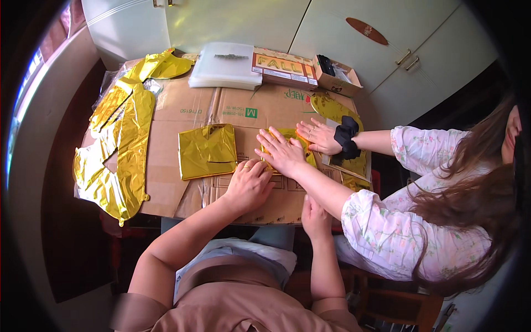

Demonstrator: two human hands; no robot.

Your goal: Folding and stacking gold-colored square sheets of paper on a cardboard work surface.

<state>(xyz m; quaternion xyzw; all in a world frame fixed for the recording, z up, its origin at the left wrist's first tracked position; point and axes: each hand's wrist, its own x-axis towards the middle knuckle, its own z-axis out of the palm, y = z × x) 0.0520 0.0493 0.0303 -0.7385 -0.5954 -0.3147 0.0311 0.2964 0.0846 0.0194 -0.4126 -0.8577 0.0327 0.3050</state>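
Observation:
My left hand [250, 185] rests on the cardboard, its fingers bent and drawn together. It lies between a folded gold foil square [206, 152] and a smaller gold foil piece [308, 156]; whatever its fingertips hold, if anything, is hidden. At the table's front edge my right hand [316, 218] is curled closed beside a co-worker's forearm, with its inner side out of sight. Both of the co-worker's hands, one [281, 152] flat with fingers stretched and the other [319, 136] wearing a black scrunchie at the wrist, press down on the smaller foil piece.
Large flattened gold foil balloons [130, 149] lie along the left side of the cardboard-covered table [171, 119]. Clear plastic sleeves [224, 69], a printed box [285, 69] and an open small carton [338, 77] line the back. More gold foil [354, 160] lies right. The co-worker's arm crosses near my right hand.

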